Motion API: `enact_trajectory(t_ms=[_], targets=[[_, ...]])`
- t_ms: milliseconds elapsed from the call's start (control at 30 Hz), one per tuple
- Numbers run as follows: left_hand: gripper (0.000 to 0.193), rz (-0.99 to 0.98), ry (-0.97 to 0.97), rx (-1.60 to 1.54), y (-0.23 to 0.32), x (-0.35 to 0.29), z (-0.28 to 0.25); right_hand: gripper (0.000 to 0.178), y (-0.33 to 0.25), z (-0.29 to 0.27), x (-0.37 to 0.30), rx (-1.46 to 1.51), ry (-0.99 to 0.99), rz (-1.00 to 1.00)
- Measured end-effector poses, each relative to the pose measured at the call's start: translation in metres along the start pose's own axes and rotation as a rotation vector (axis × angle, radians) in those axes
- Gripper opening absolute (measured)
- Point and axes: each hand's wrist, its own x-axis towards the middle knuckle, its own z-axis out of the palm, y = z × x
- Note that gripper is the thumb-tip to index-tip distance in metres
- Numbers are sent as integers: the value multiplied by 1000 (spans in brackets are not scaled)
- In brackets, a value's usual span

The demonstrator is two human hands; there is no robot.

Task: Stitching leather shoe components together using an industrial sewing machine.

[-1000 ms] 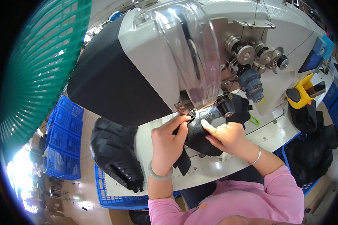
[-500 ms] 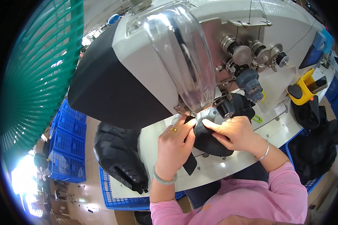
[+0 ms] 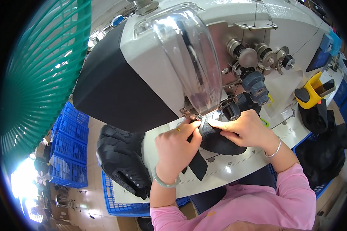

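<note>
Under the sewing machine's (image 3: 146, 61) needle area lies a black piece that looks like a shoe upper (image 3: 221, 145), with a grey textured strip along its bend. My left hand (image 3: 177, 144) pinches its left edge close to the presser foot, fingers closed. On the other side my right hand (image 3: 245, 129) grips it between thumb and forefinger, the forefinger reaching in towards the needle. A flat black tab (image 3: 197, 166) hangs from the piece towards me. The clear guard (image 3: 189, 61) and machine head hide the needle tip.
Stacked black shoe uppers (image 3: 121, 158) stand at the table's left edge, over a blue crate (image 3: 121, 204). More black pieces (image 3: 322, 150) fill a crate at right. A yellow holder (image 3: 310, 94) sits on the table. A green fan (image 3: 38, 84) and blue crates (image 3: 69, 144) are at left.
The black upper has turned slightly and shifted a little to the right and away from me. Both hands have moved with it, the left wrist swinging outward, still gripping.
</note>
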Motion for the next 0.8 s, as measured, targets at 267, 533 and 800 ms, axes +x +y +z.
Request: enact_trajectory(t_ms=[267,533,800], targets=[[17,103,25,49,8,-4,-2,41,15,-14,8,-34,-116,-92],[26,88,-29,74,8,-14,-3,36,24,-18,13,-1,-102,-120],[46,140,-174,-53,-8,-25,-10,24,53,-4,22,25,-173,-108]])
